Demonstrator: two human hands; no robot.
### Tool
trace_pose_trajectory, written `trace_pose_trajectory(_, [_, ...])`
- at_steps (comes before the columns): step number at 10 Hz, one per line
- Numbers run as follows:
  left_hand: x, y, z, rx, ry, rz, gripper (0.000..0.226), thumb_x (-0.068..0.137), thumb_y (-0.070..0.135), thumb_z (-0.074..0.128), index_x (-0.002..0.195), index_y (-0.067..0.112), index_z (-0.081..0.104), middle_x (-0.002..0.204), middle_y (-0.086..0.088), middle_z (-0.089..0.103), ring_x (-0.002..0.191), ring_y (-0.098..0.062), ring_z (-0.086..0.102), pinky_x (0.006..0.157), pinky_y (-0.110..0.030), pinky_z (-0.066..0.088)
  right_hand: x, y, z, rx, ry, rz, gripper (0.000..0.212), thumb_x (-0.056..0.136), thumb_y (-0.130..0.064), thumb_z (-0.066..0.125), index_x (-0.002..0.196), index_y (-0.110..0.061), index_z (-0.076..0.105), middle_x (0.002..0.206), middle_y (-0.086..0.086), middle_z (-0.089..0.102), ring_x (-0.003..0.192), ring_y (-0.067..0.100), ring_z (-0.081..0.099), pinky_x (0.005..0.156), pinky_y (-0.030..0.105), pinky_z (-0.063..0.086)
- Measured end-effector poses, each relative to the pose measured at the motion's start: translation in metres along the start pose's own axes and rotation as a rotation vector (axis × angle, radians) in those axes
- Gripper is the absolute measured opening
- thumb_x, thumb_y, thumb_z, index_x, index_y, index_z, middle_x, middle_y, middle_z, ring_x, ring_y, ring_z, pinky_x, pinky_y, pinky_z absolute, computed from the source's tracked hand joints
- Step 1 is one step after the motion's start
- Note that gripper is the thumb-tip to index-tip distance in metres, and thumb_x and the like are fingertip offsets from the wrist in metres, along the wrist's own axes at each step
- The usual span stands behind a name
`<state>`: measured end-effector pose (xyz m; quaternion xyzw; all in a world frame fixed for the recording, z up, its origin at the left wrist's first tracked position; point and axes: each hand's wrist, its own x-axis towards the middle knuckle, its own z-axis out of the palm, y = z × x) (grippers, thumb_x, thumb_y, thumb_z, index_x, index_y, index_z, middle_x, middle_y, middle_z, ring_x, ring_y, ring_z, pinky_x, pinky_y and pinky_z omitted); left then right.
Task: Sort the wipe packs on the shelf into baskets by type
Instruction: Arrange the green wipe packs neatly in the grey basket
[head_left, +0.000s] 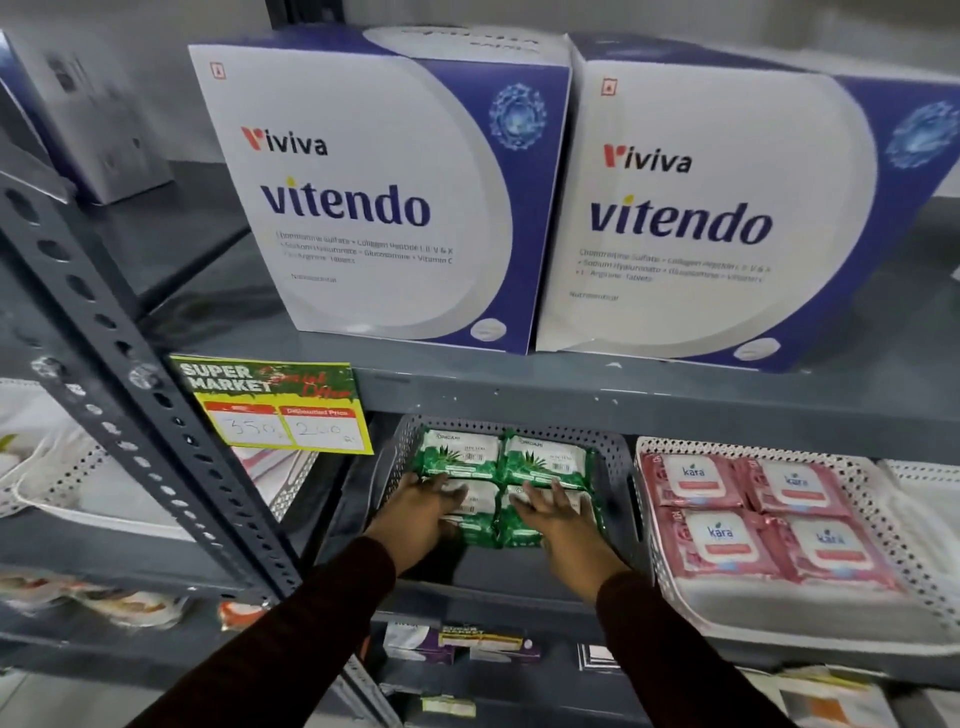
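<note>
While pink packs (763, 519) fill the white basket (904, 551), left hand (415, 512) and right hand (558, 519) flat, fingers spread, on green packs (506, 462) in grey basket (618, 452).

Grey slotted-steel shelving (104, 332) stands against what seems a pale wall (156, 21).

Glossy plastic wipe packs (550, 460), perforated plastic baskets (621, 452), matt metal shelf (623, 400)

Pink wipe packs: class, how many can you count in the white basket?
4. In the white basket, two pink wipe packs sit at the back and two in front. More may lie hidden beneath them.
</note>
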<state>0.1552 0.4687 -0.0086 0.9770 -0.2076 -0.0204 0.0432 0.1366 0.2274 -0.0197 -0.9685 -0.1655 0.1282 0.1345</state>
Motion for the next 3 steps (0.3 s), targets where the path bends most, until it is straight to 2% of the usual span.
trace_pose_trajectory(1, [-0.001, 0.001, 0.001, -0.006, -0.012, 0.021, 0.055, 0.101, 0.027, 0.052, 0.152, 0.023, 0.031, 0.16, -0.009, 0.022, 0.14, -0.034, 0.025, 0.115, -0.035, 0.012, -0.005, -0.004, 0.001, -0.054, -0.004, -0.029, 0.107, 0.077, 0.027, 0.034, 0.156, -0.037, 0.003, 0.164, -0.008, -0.011, 0.15, 0.027, -0.021, 0.121, 0.056, -0.009])
trace_pose_trajectory(2, [-0.003, 0.003, -0.002, -0.014, -0.057, -0.009, 0.057, 0.1, 0.031, 0.053, 0.152, 0.024, 0.031, 0.161, -0.008, 0.021, 0.137, -0.038, 0.026, 0.115, -0.04, 0.021, -0.006, -0.004, 0.001, -0.07, -0.02, -0.04, 0.107, 0.077, 0.026, 0.034, 0.156, -0.037, 0.0, 0.164, -0.007, -0.014, 0.148, 0.027, -0.025, 0.12, 0.054, -0.014])
trace_pose_trajectory(3, [0.001, 0.012, -0.017, -0.03, -0.108, -0.032, 0.058, 0.099, 0.033, 0.052, 0.152, 0.019, 0.031, 0.16, -0.01, 0.022, 0.141, -0.036, 0.023, 0.114, -0.035, 0.02, -0.007, -0.005, -0.01, 0.037, -0.04, -0.043, 0.09, 0.088, 0.012, 0.038, 0.157, -0.032, -0.001, 0.16, -0.009, -0.02, 0.148, 0.026, -0.026, 0.12, 0.051, -0.016])
